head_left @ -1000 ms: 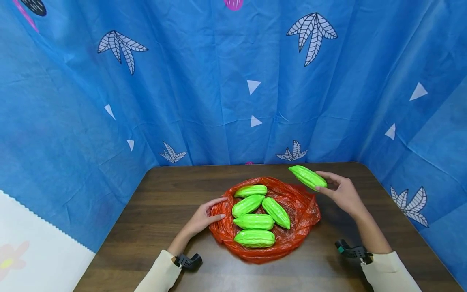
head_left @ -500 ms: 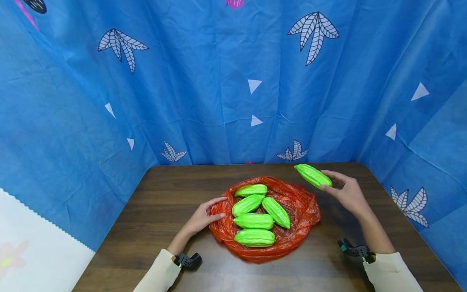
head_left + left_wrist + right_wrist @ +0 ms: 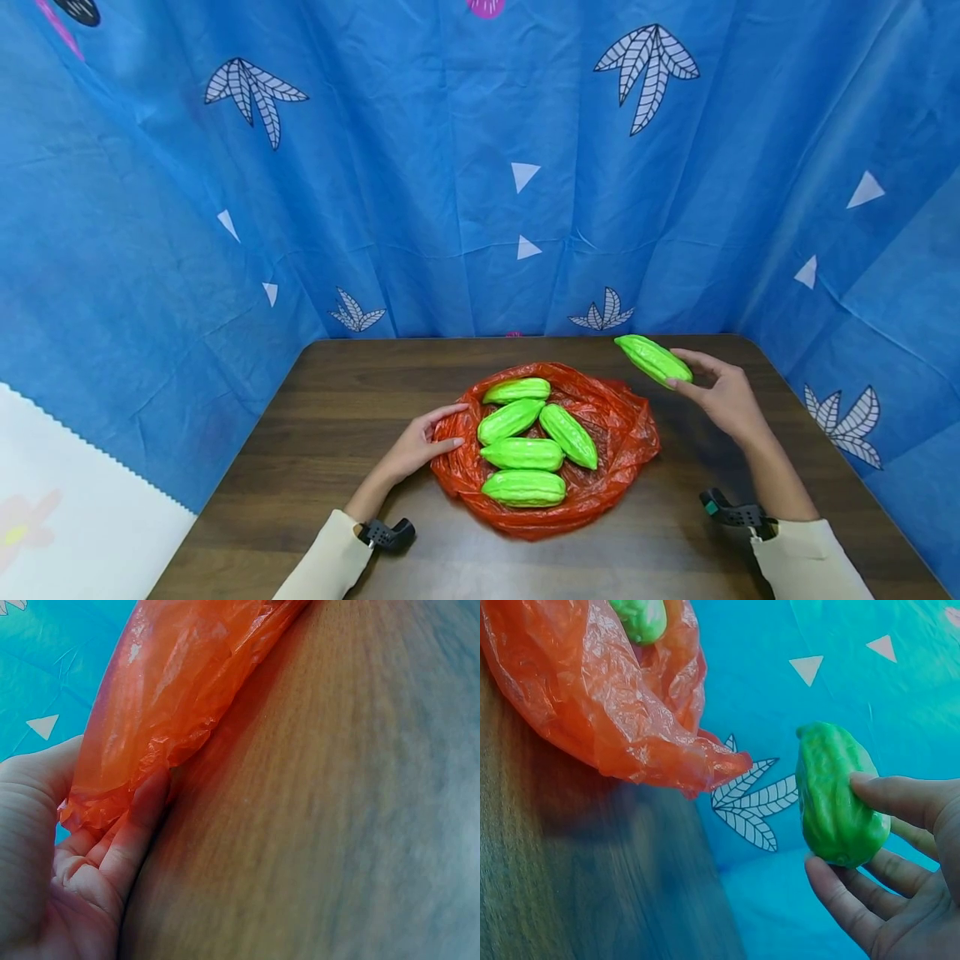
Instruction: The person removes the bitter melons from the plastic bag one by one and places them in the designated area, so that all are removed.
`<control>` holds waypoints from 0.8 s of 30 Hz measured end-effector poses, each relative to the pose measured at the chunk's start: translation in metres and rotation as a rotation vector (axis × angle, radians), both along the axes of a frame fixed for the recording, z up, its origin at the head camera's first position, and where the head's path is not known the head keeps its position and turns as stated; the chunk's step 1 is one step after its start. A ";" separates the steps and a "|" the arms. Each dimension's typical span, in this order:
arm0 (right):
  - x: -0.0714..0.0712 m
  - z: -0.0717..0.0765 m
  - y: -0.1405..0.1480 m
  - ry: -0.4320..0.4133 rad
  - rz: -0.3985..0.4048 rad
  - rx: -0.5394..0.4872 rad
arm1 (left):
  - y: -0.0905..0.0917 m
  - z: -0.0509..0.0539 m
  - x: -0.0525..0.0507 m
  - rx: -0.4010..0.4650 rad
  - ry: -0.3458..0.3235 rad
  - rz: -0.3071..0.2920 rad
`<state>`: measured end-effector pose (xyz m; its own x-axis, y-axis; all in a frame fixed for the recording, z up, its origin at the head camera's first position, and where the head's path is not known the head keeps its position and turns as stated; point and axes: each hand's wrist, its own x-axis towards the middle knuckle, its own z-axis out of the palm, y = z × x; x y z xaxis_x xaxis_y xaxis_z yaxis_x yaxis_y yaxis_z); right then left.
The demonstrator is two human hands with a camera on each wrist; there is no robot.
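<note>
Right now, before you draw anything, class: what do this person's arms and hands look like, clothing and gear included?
The left hand and right hand wear no gloves. The left sleeve and right sleeve are cream. A black left camera and black right camera sit by the cuffs; the right one has a green patch.

From the right wrist, I see the bag point(image 3: 592, 712) and a gourd point(image 3: 641, 619) inside cut off above, the right hand point(image 3: 922, 896) cut off at right.
</note>
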<state>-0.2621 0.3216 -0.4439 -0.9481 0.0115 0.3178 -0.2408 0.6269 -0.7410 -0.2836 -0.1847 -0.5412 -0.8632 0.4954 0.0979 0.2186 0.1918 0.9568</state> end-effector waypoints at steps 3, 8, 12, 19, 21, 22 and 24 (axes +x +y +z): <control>0.000 0.000 0.001 -0.011 -0.001 -0.011 | 0.000 0.000 0.000 -0.002 -0.002 0.004; 0.000 -0.001 0.004 -0.024 -0.015 -0.022 | 0.000 0.000 0.000 0.004 -0.011 0.003; 0.000 -0.003 0.006 -0.030 -0.031 -0.032 | 0.000 0.000 0.000 0.001 -0.009 0.005; -0.002 -0.006 0.011 -0.044 -0.052 -0.037 | 0.000 0.001 0.000 -0.011 0.006 0.011; -0.002 -0.007 0.013 -0.053 -0.063 -0.036 | 0.001 0.001 0.000 -0.013 0.017 0.012; -0.003 -0.009 0.014 -0.059 -0.068 -0.036 | 0.001 0.000 0.000 -0.014 0.022 0.013; -0.004 -0.012 0.016 -0.068 -0.074 -0.036 | 0.000 -0.001 0.001 -0.011 0.025 0.011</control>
<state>-0.2658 0.3373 -0.4555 -0.9635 0.0924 0.2513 -0.1436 0.6137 -0.7763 -0.2828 -0.1843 -0.5418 -0.8661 0.4867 0.1139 0.2400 0.2049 0.9489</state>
